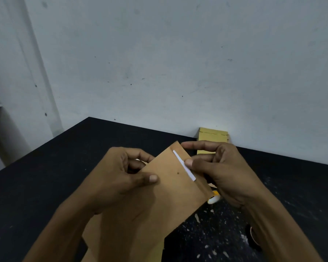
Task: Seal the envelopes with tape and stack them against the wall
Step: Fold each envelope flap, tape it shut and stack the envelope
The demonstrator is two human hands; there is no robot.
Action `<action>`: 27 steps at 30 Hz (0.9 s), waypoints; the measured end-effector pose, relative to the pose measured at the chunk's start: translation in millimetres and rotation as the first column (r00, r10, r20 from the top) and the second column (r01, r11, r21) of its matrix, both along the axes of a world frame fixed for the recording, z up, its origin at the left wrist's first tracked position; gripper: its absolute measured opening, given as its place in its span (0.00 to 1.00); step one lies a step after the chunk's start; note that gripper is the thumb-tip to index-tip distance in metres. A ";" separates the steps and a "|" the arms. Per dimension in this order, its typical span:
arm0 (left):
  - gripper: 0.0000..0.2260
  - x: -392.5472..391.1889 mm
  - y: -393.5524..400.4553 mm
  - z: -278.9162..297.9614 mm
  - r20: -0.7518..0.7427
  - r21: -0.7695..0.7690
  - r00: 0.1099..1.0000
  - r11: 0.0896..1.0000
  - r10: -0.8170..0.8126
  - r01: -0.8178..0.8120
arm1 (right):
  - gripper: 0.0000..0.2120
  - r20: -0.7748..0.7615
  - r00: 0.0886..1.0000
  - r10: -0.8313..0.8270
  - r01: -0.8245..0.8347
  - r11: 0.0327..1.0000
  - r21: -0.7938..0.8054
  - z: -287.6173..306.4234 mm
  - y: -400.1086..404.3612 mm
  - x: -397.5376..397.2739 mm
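A brown envelope is held up over the black table, tilted, with a white tape strip along its flap edge. My left hand grips its left side, thumb on the front. My right hand pinches the flap end, thumb pressing on the strip and the fingers behind the top corner. A small stack of yellowish envelopes leans upright against the white wall behind my right hand.
More brown envelopes lie flat on the table under the held one. A white and yellow object, partly hidden, lies below the envelope's right corner. White specks dot the table at the right. A round dark object sits by my right wrist.
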State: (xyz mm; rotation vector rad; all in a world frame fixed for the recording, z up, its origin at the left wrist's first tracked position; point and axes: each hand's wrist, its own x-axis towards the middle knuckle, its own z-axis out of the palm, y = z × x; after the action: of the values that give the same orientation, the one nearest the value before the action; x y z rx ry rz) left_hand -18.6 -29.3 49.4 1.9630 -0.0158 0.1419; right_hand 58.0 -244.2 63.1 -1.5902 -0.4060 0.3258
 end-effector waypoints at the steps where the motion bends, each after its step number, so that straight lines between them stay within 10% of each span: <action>1: 0.12 0.4 -1.2 0.6 -0.004 -0.003 1.000 1.000 -0.005 0.005 | 0.16 0.006 1.000 0.010 -0.010 1.000 -0.028 0.8 -2.9 1.0; 17: 0.08 11.9 -36.2 18.3 -0.078 -0.034 0.987 0.990 -0.141 0.138 | 0.18 -0.041 0.994 0.099 -0.103 0.990 -0.092 5.7 -22.3 -1.4; 27: 0.09 23.5 -70.5 -23.0 -0.168 -0.350 0.978 0.935 -0.128 0.062 | 0.12 -0.109 0.990 -0.087 0.094 0.994 0.058 -27.4 -68.3 -30.9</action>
State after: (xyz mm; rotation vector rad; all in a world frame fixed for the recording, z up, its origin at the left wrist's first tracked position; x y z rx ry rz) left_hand 4.9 -99.8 26.3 1.6151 0.0358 -0.1012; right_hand 27.1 -312.5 35.6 -1.5168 -0.2586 0.3238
